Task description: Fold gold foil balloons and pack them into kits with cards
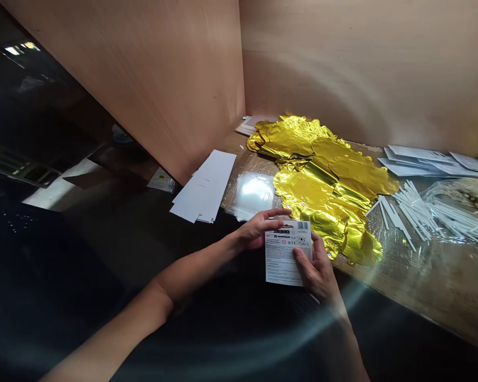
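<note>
Both my hands hold a white printed card [284, 253] with a barcode and small text, just above the table's near edge. My left hand [258, 228] grips its upper left corner, fingers curled along the top. My right hand [316, 268] pinches its right side, thumb lying on the printed face. Just beyond the card lies a heap of flat gold foil balloons [322, 180].
A stack of clear plastic bags [253, 193] lies left of the foil, with white paper sheets [205, 185] beside it. Several white sticks [418, 212] and more white cards [422, 159] lie at the right. Plywood walls [175, 79] enclose the table's back and left.
</note>
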`<state>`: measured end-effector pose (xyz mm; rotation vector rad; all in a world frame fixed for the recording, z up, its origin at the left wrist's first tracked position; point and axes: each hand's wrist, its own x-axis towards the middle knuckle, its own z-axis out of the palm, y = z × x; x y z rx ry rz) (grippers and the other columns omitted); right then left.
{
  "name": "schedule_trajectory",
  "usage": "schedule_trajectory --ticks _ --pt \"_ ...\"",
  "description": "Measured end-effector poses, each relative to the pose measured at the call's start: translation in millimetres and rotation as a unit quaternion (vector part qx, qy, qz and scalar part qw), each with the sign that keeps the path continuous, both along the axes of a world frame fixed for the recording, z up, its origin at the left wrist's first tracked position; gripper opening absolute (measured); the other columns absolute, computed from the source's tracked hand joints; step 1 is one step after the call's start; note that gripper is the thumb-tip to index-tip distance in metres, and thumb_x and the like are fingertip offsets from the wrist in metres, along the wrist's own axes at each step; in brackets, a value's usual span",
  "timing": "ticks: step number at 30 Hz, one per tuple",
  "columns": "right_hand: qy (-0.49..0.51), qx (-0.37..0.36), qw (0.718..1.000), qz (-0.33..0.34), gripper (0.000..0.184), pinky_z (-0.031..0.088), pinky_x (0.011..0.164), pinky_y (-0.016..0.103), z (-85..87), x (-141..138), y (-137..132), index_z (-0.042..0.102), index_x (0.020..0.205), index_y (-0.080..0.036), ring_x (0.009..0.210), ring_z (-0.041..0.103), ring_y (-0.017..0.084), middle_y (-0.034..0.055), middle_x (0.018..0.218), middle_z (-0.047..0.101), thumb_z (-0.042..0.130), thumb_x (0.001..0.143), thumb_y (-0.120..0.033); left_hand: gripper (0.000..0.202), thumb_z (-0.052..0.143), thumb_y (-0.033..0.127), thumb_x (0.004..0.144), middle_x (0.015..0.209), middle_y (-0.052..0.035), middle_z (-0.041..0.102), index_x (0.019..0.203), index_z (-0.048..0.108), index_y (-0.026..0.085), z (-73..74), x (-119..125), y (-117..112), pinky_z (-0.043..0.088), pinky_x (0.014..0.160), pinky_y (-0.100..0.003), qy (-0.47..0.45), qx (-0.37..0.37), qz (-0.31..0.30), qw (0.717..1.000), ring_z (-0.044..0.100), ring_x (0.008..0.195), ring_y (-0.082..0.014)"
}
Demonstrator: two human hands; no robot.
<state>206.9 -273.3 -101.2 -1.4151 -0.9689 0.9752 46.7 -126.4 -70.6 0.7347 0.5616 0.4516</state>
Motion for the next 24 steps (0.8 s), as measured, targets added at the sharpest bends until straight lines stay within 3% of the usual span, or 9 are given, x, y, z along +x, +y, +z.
schedule_trajectory --ticks 4,6,9,13,17,19,21,22,24 --pt "0.122 -0.020 0.989 -0.084 0.058 0.057 0.051 0.028 -6.8 2.7 -16.5 0.063 0.130 -0.025 0.062 0.070 0.020 0.0048 0.086 0.077 0.083 0.087 -0.059 0.056 0.102 0.032 0.060 0.091 -0.0086 0.080 0.107 0.078 0.013 8.1 30.1 4.7 0.061 0.076 -0.033 0.021 -0.046 0.089 0.995 0.074 0.075 -0.0167" --pt "0.157 -0.026 0.979 -0.128 0.044 0.038 0.036 0.021 -15.6 -4.5 -29.7 0.070 0.094 -0.020 0.039 0.051 0.011 0.0007 0.061 0.067 0.085 0.084 -0.061 0.056 0.103 0.030 0.059 0.091 -0.0078 0.080 0.106 0.077 0.014 9.7 47.7 1.7 0.061 0.076 -0.033 0.011 -0.058 0.107 0.993 0.074 0.076 -0.0171" --pt "0.190 -0.040 0.965 -0.176 0.058 0.023 0.033 0.019 -24.9 -17.7 -46.3 0.057 0.055 -0.018 0.032 0.033 0.004 -0.0016 0.046 0.052 0.083 0.087 -0.059 0.056 0.103 0.033 0.058 0.094 -0.0105 0.080 0.103 0.078 0.011 7.0 70.0 -14.1 0.060 0.083 -0.035 -0.024 -0.049 0.070 0.996 0.075 0.082 -0.0192" --pt "0.223 -0.019 0.943 -0.246 0.054 0.027 0.036 0.019 -21.5 -20.7 -53.9 0.059 0.056 -0.017 0.035 0.035 0.003 -0.0026 0.048 0.052 0.083 0.088 -0.053 0.059 0.101 0.040 0.061 0.104 -0.0137 0.080 0.106 0.078 0.010 -9.9 87.6 -51.2 0.059 0.092 -0.038 -0.055 -0.024 0.009 0.998 0.075 0.091 -0.0224" --pt "0.214 0.011 0.932 -0.292 0.042 0.029 0.037 0.018 -17.6 -10.0 -57.0 0.064 0.073 -0.018 0.037 0.036 0.004 -0.0058 0.053 0.053 0.084 0.088 -0.051 0.063 0.092 0.054 0.073 0.095 -0.0148 0.077 0.111 0.074 0.008 -34.9 91.7 -79.7 0.060 0.070 -0.037 -0.037 0.026 -0.113 0.993 0.070 0.068 -0.0195" --pt "0.211 0.011 0.929 -0.304 0.041 0.028 0.035 0.018 -21.2 -3.6 -61.8 0.066 0.077 -0.018 0.037 0.037 0.004 -0.0053 0.055 0.056 0.085 0.085 -0.053 0.063 0.084 0.058 0.080 0.095 -0.0167 0.076 0.113 0.071 0.007 -42.1 92.0 -79.5 0.061 0.071 -0.040 -0.019 0.094 -0.165 0.982 0.072 0.069 -0.0220" --pt "0.213 -0.003 0.926 -0.312 0.047 0.025 0.034 0.019 -28.1 3.0 -68.1 0.066 0.074 -0.017 0.035 0.038 0.005 -0.0024 0.056 0.060 0.085 0.083 -0.058 0.060 0.079 0.054 0.087 0.111 -0.0196 0.076 0.123 0.068 0.009 -43.1 93.3 -69.3 0.063 0.087 -0.046 0.027 0.241 -0.125 0.962 0.076 0.093 -0.0282" --pt "0.216 -0.012 0.922 -0.320 0.049 0.024 0.033 0.019 -32.5 6.1 -70.9 0.065 0.072 -0.016 0.034 0.040 0.005 -0.0011 0.055 0.061 0.085 0.082 -0.060 0.059 0.078 0.051 0.089 0.124 -0.0212 0.073 0.131 0.065 0.011 -42.0 94.8 -62.1 0.060 0.098 -0.049 0.055 0.341 -0.084 0.935 0.074 0.110 -0.0309" --pt "0.223 -0.028 0.910 -0.350 0.055 0.024 0.032 0.019 -42.2 11.4 -74.2 0.061 0.067 -0.017 0.033 0.041 0.006 -0.0013 0.052 0.060 0.087 0.078 -0.064 0.060 0.074 0.044 0.094 0.149 -0.0226 0.061 0.144 0.058 0.015 -39.8 99.9 -47.4 0.050 0.117 -0.053 0.080 0.552 -0.039 0.829 0.059 0.140 -0.0332"
